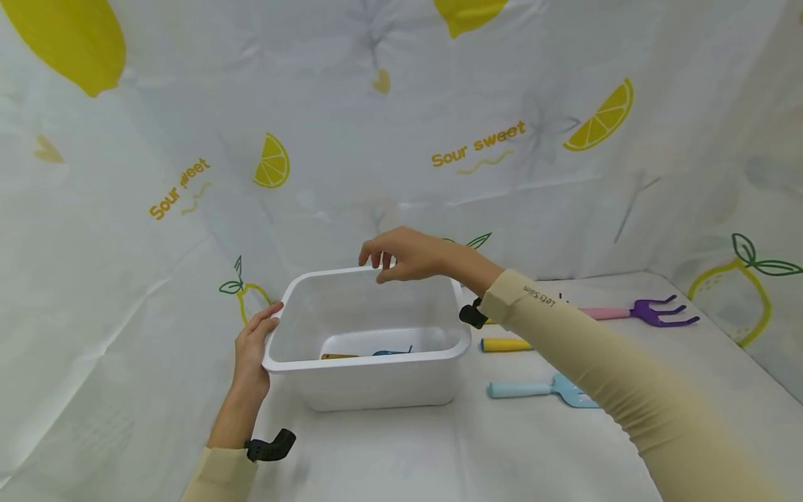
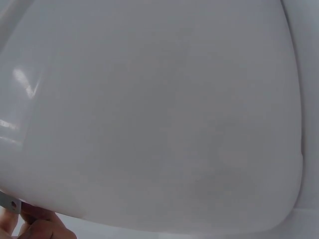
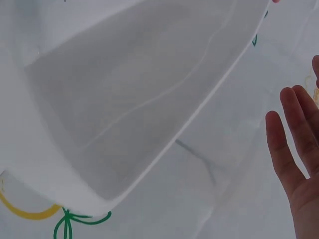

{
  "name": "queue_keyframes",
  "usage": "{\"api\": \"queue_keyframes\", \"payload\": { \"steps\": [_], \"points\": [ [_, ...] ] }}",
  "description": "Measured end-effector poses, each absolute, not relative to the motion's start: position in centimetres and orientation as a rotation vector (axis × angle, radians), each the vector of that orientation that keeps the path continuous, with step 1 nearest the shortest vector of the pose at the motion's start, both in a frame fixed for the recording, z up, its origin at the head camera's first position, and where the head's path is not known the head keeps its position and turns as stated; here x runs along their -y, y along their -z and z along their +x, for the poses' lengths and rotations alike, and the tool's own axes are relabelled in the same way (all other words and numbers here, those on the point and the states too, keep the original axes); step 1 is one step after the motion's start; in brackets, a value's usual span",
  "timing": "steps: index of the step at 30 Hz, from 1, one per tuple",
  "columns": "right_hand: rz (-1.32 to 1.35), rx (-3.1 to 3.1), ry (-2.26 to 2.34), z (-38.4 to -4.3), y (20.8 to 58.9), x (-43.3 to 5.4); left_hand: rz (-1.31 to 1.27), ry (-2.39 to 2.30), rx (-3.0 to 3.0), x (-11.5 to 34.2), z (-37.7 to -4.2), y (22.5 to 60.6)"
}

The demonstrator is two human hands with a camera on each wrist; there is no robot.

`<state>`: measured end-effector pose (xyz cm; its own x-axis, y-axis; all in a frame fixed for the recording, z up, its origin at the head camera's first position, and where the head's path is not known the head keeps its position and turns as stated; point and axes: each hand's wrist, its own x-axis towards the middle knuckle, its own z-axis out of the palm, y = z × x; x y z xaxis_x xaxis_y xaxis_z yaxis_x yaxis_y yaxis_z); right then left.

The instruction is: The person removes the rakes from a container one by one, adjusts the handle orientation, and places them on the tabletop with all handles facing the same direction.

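A white plastic basin (image 1: pixel 376 383) stands on the white-covered table in the head view. My left hand (image 1: pixel 252 348) grips its left rim near the corner; in the left wrist view the basin's wall (image 2: pixel 164 114) fills most of the picture. Above the far rim hovers my right hand (image 1: pixel 408 254), fingers loosely bent and holding nothing. The right wrist view shows that hand's fingers (image 3: pixel 284 149) apart from the basin. On the basin's floor lie a blue tool (image 1: pixel 390 353) and a yellow piece (image 1: pixel 339 356), both partly hidden by the near rim.
Right of the basin lie a light blue slotted tool (image 1: pixel 521 390), a yellow handle (image 1: pixel 505 345) and a purple fork with a pink handle (image 1: pixel 659 312). My right sleeve covers parts of them. A lemon-printed cloth (image 1: pixel 351 174) hangs behind.
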<state>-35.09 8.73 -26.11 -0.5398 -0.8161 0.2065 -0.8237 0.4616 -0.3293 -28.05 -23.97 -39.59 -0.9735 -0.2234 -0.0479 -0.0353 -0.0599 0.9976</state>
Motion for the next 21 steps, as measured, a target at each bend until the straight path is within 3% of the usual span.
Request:
{"api": "queue_keyframes", "payload": {
  "steps": [21],
  "points": [
    [1.524, 2.803, -0.563, -36.6, 31.2, -4.0, 0.268, 2.189, 2.054, 23.9, -28.0, 39.5]
  ]
}}
